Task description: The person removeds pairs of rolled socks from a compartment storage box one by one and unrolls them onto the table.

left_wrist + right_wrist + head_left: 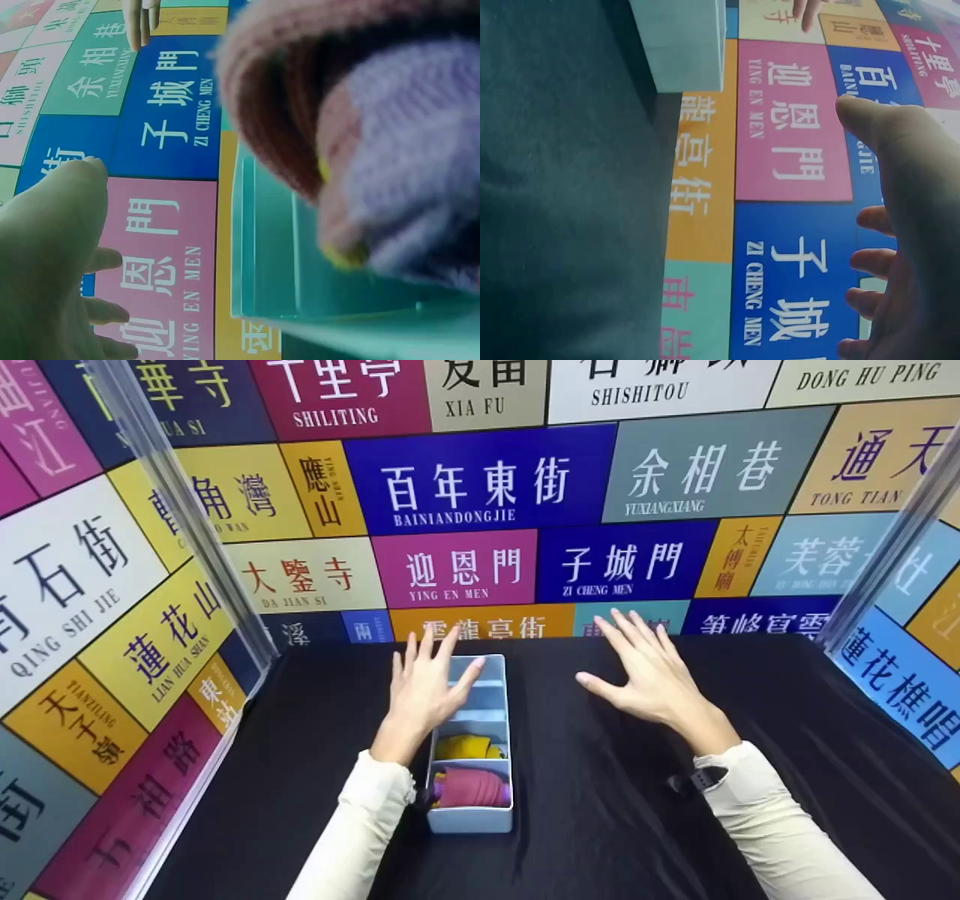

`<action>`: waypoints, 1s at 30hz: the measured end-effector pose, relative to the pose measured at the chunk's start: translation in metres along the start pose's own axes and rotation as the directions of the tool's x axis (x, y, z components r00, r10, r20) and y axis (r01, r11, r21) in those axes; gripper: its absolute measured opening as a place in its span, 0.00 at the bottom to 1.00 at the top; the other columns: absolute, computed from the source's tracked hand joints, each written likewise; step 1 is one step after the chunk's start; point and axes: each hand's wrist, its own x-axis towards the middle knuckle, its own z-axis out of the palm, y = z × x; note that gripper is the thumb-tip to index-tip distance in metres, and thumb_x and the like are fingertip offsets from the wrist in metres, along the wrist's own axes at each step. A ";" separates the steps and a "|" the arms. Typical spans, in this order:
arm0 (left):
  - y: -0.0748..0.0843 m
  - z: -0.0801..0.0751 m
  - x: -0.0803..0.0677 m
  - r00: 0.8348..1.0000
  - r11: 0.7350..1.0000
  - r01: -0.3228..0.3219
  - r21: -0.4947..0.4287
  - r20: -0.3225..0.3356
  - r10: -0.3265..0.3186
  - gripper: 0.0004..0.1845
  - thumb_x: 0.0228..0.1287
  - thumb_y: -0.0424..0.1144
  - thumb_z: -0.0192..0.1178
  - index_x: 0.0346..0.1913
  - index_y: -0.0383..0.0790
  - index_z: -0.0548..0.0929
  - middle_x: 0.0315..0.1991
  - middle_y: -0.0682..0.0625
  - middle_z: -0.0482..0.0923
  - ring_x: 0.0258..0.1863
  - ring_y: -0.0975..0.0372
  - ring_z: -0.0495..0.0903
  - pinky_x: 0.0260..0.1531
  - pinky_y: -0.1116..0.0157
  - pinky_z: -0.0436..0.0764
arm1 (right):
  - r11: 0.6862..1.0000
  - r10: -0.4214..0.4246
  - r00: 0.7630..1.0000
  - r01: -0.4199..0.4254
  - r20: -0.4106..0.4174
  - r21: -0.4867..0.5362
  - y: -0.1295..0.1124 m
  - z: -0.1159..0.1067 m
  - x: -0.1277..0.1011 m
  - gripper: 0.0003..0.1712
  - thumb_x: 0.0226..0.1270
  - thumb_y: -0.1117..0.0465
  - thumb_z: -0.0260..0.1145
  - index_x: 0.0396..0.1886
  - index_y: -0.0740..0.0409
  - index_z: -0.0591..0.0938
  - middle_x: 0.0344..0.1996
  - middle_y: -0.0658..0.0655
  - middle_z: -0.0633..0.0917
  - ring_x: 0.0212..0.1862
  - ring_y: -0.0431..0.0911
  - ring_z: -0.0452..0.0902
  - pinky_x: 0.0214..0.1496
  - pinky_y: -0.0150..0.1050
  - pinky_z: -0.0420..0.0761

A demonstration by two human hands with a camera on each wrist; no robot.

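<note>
On the black cloth (615, 810), the divided box (472, 817) holds a yellow roll (465, 748) and a pink roll (471, 787) in its near compartments. Left hand (424, 690) hovers spread over its far compartments, probably not touching; right hand (649, 675) is spread, well right of the box. Better to lower flat fingers gently.

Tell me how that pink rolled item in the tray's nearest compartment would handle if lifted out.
The pink rolled item looks knitted, so probably soft, floppy and light. Being rolled, it may unroll when lifted. It sits snugly in the pale blue tray, so unlikely to roll.
</note>
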 end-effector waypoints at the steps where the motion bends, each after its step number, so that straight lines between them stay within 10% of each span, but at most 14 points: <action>1: -0.001 -0.001 0.000 1.000 1.000 0.002 -0.012 -0.005 -0.002 0.44 0.74 0.78 0.44 0.87 0.65 0.58 0.90 0.44 0.50 0.89 0.41 0.47 0.85 0.34 0.47 | 1.000 -0.007 1.000 0.007 -0.005 0.002 -0.002 -0.001 0.000 0.57 0.68 0.22 0.65 0.88 0.41 0.61 0.89 0.57 0.58 0.90 0.60 0.45 0.88 0.68 0.39; 15: -0.022 0.008 -0.011 0.999 0.994 0.036 -0.103 -0.001 -0.036 0.41 0.77 0.75 0.46 0.83 0.57 0.68 0.85 0.43 0.62 0.82 0.43 0.66 0.74 0.37 0.73 | 0.997 -0.074 0.997 0.075 -0.037 0.015 -0.018 0.002 -0.005 0.50 0.73 0.31 0.66 0.87 0.42 0.62 0.87 0.54 0.62 0.89 0.58 0.52 0.88 0.64 0.50; 30: -0.044 0.041 -0.028 0.993 0.966 0.113 -0.231 0.041 -0.107 0.36 0.79 0.69 0.51 0.80 0.55 0.73 0.78 0.45 0.74 0.73 0.44 0.79 0.68 0.37 0.79 | 0.987 -0.132 0.985 0.141 -0.114 0.074 -0.043 0.010 -0.016 0.43 0.74 0.40 0.69 0.85 0.39 0.68 0.83 0.53 0.71 0.84 0.56 0.64 0.78 0.68 0.68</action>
